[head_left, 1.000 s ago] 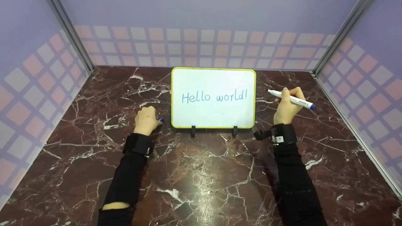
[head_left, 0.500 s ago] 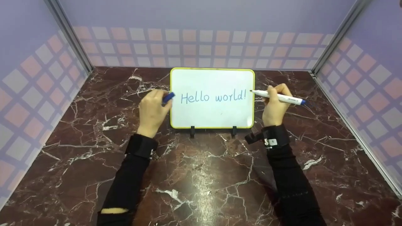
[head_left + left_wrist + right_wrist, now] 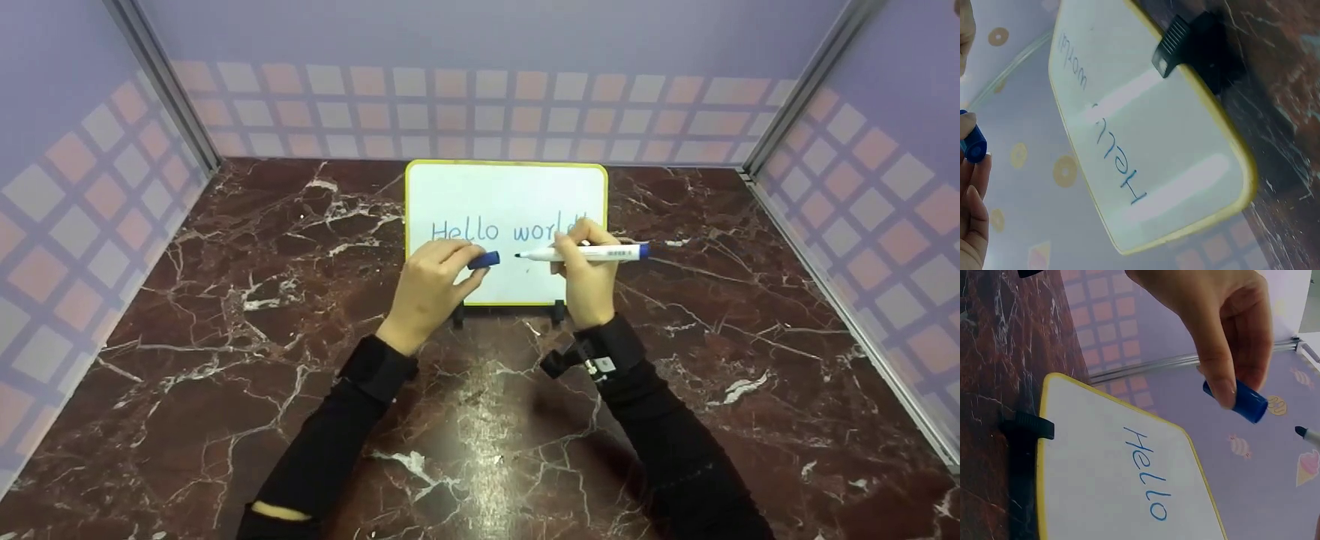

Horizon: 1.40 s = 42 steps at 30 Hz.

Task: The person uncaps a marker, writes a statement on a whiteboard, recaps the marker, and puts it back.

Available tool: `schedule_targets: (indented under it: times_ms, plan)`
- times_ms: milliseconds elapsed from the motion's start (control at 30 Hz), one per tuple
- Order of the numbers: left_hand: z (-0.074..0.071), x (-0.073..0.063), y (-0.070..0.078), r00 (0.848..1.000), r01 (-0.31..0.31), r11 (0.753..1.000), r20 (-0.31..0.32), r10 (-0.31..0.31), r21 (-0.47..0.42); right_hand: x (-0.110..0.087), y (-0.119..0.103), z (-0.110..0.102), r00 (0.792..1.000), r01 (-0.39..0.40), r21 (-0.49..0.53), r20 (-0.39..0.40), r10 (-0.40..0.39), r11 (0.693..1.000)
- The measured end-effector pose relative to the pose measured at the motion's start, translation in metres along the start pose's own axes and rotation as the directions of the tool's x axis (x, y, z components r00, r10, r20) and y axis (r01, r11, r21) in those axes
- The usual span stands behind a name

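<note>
My left hand [image 3: 427, 292] pinches a blue marker cap [image 3: 484, 259] between thumb and fingers, its open end facing right. In my right hand [image 3: 591, 281] is a white marker [image 3: 600, 253], its dark tip bare and pointing left at the cap. A short gap separates tip and cap, as the right wrist view shows with the cap [image 3: 1251, 403] and the marker tip [image 3: 1301, 431]. Both hands are in front of a yellow-framed whiteboard [image 3: 506, 187] that reads "Hello world!" in blue. The right hand covers the end of the writing in the head view.
The whiteboard stands on black clip feet [image 3: 1171, 48] on a dark red marbled table [image 3: 187, 375]. Purple walls [image 3: 480, 37] with pink and white squares enclose the back and both sides.
The left hand has lifted off the table with the cap and moved right. The right hand has moved left with the marker. Cap and tip have come close in front of the whiteboard.
</note>
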<state>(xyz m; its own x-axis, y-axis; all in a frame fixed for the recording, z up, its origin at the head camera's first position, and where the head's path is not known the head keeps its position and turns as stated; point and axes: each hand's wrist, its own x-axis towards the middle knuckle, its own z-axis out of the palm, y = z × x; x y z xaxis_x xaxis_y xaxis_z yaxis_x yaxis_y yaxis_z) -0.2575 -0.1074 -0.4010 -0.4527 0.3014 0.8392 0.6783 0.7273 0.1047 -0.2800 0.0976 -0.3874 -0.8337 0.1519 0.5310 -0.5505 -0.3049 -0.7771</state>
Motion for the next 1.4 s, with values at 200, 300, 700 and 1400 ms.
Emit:
schedule_targets:
  times_ms: [200,300,700,1400]
  plan:
    - [0.001,0.002,0.008,1.000,-0.025,0.999,-0.002,0.025,-0.026,-0.005,0.003,0.006,0.999,0.001,0.013,0.039,-0.002,1.000]
    - [0.002,0.003,0.010,0.999,-0.033,0.999,-0.009,0.032,-0.032,-0.007,0.004,0.007,0.998,0.003,0.002,0.065,-0.003,1.000]
    - [0.007,0.004,0.021,0.999,-0.045,0.994,0.001,0.045,-0.104,-0.012,0.006,0.013,0.994,0.002,0.013,0.108,-0.003,1.000]
    - [0.004,0.004,0.020,0.997,-0.011,0.979,0.073,0.026,-0.202,-0.010,0.007,0.006,0.977,-0.004,-0.017,0.214,0.008,1.000]
